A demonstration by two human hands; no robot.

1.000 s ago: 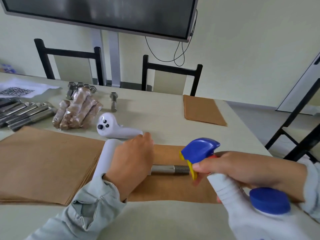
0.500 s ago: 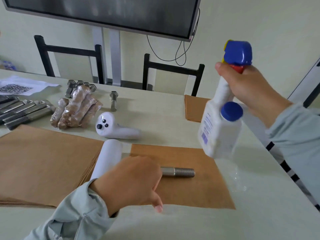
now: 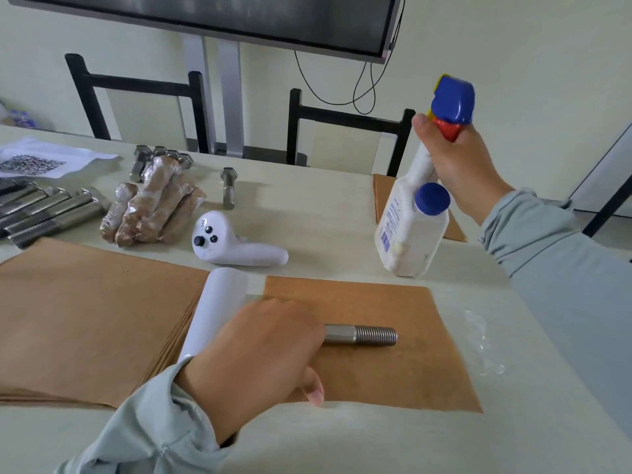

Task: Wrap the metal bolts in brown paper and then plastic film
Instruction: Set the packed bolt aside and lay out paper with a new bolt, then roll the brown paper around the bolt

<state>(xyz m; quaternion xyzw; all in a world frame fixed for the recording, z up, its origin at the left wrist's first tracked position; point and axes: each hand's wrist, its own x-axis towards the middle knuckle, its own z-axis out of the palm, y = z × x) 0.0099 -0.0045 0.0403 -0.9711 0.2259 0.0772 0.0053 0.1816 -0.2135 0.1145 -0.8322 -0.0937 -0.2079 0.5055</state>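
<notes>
A metal bolt (image 3: 362,335) lies across a single brown paper sheet (image 3: 410,364) in front of me, threaded end pointing right. My left hand (image 3: 260,354) covers the bolt's head end with fingers curled over it. My right hand (image 3: 458,162) grips the neck of a white spray bottle (image 3: 410,230) with a blue trigger head, held upright at the right, its base at the table. A white roll of plastic film (image 3: 219,309) lies left of the sheet. Several wrapped bolts (image 3: 154,206) sit at the back left.
A thick stack of brown paper (image 3: 85,316) fills the near left. Bare bolts (image 3: 44,210) lie at the far left, one bolt (image 3: 228,186) stands apart. A white controller (image 3: 232,248) rests mid-table. More brown paper (image 3: 381,196) and two black chairs (image 3: 342,131) are behind.
My right hand lifted the spray bottle away from the bolt, swung it upright and lowered it toward the table at the right. My left hand stayed on the bolt.
</notes>
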